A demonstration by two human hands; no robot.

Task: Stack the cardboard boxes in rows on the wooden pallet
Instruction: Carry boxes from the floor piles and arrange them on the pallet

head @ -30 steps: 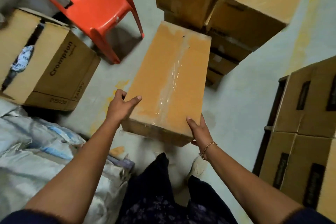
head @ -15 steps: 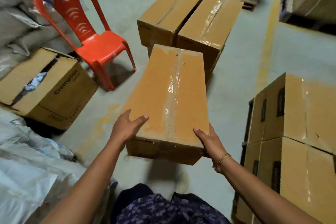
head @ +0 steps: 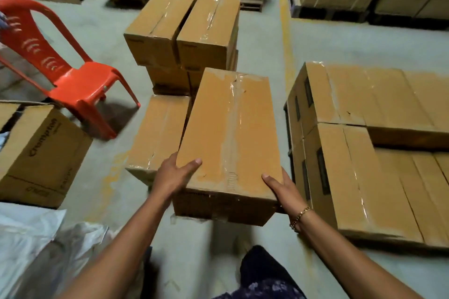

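Both hands, left hand [head: 173, 173] and right hand [head: 283, 189], grasp the near end of the carried box [head: 230, 133], its long axis pointing away, left of the stacked rows [head: 364, 153], nearer the right hand

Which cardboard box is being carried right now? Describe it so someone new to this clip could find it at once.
Start at the red plastic chair on the left, then look right, past the low taped box on the floor. The long tan cardboard box at centre frame is the one. Unlike its neighbours, it has the left hand and right hand gripping its near corners.
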